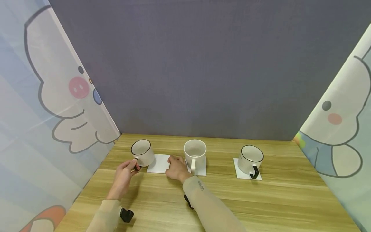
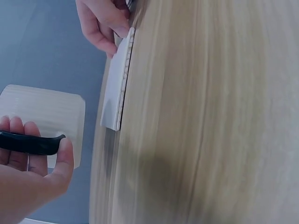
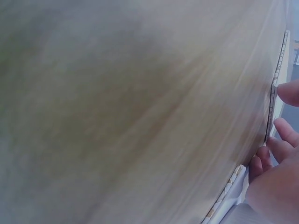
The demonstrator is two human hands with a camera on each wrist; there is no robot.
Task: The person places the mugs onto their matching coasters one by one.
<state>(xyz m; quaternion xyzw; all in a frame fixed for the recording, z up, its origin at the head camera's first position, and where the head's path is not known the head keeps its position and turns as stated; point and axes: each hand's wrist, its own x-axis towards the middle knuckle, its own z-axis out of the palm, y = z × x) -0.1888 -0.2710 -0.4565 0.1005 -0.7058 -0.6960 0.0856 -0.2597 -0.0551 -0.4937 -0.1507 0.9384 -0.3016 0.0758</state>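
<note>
My left hand (image 1: 124, 175) grips the black handle (image 2: 29, 143) of a white mug (image 1: 146, 158) with a black rim. The mug is upright, and its right side overlaps the left edge of a square white coaster (image 1: 158, 163) in the head view. On that coaster's right end lies my right hand (image 1: 177, 168), thumb at the near edge and fingers toward the far edge, holding it. The coaster's thin side shows in the left wrist view. Just right of this hand, a plain white mug (image 1: 195, 151) stands on another coaster (image 1: 202, 170), its white handle facing me.
Farther right, a black-rimmed white mug (image 1: 250, 158) with a black handle stands on its own coaster (image 1: 241, 174). A grey panel (image 1: 203, 71) rises behind the wooden table (image 1: 278, 199). Printed cloths (image 1: 26, 135) hang at both sides.
</note>
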